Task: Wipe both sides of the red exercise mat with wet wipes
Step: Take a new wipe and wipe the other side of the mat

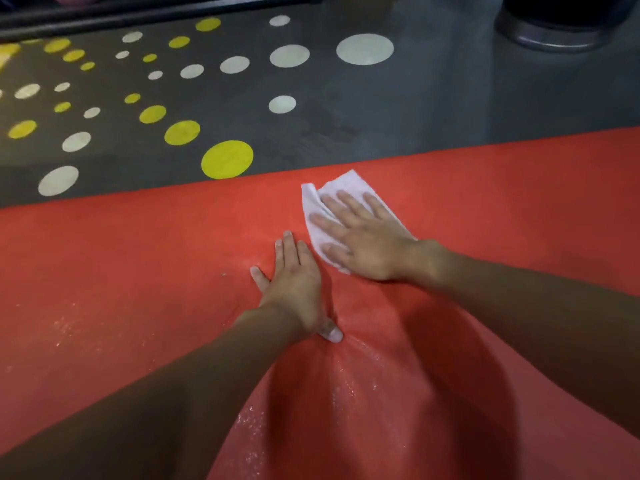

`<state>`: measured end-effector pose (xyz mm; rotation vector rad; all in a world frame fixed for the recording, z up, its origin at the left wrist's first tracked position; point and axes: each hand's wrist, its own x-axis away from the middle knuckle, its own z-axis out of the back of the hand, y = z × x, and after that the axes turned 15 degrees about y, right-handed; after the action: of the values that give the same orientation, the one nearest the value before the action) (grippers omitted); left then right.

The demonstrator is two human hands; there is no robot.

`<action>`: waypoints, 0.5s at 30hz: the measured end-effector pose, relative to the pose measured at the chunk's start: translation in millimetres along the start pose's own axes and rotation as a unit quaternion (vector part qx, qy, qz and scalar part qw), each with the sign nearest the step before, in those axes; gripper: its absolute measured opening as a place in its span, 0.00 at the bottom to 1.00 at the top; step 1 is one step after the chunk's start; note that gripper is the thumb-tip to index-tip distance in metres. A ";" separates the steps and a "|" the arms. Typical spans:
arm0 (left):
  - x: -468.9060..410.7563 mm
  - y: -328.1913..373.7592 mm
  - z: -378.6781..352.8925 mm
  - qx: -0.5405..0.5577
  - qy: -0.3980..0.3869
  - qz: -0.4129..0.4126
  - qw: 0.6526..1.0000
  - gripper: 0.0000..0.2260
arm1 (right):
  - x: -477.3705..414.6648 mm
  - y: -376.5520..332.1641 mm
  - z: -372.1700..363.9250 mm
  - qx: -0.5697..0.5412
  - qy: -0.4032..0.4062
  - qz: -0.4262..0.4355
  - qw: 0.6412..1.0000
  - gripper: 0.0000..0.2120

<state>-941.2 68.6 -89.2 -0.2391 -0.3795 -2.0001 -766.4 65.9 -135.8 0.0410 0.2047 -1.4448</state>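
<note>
Red exercise mat (138,271) runs nine-to-three — right hand (367,244), fingers straight, presses white wet wipe (343,183), one o'clock from flat, empty left hand (294,282).

Ahead of me the dark grey floor (450,109) is painted with yellow dots (227,159) and white dots (364,49) (of many sizes). A black bar (156,12) runs along the top left, and a round black base with a silvery rim (550,36) stands at top right.
</note>
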 end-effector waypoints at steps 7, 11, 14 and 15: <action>1.6 -1.5 2.4 -0.004 0.003 0.006 1.000 0.69 | 7.9 -21.9 -2.4 0.007 -0.009 -0.139 0.990 0.31; 4.4 3.7 3.6 -0.052 0.009 0.015 0.998 0.68 | 30.0 -1.9 6.3 0.002 -0.010 -0.044 0.999 0.31; 18.2 17.8 4.8 -0.118 0.066 0.011 0.991 0.58 | 25.0 -2.8 5.4 0.028 -0.010 -0.200 0.979 0.28; 23.8 17.8 4.8 -0.109 0.087 0.007 0.990 0.53 | 28.9 -18.8 1.7 0.022 -0.004 -0.194 0.981 0.29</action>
<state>-935.7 43.1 -74.0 -0.2010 -0.0489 -2.0302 -781.5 34.9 -137.1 0.0329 0.1801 -1.8380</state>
